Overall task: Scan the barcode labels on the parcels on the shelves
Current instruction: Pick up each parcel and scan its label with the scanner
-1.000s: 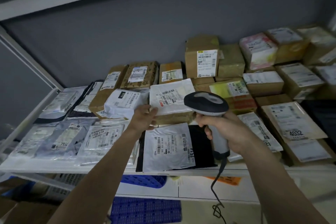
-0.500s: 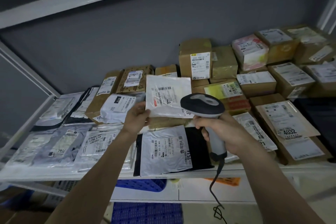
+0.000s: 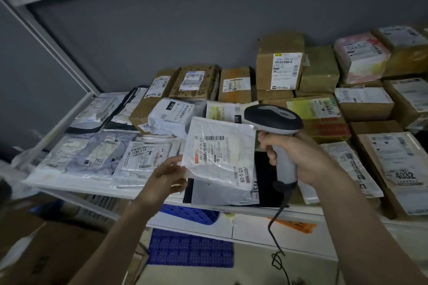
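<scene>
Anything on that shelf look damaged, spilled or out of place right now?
Nothing stands out. The left hand holds a white mailer up off the shelf; the right hand grips the scanner. Other parcels lie loosely overlapped, none visibly torn.

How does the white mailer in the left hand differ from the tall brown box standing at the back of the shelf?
The white mailer is a flat, soft plastic bag; the tall brown box is rigid cardboard. The left hand holds the mailer tilted above the shelf; the box stands upright on other boxes. Both carry barcode labels.
</scene>
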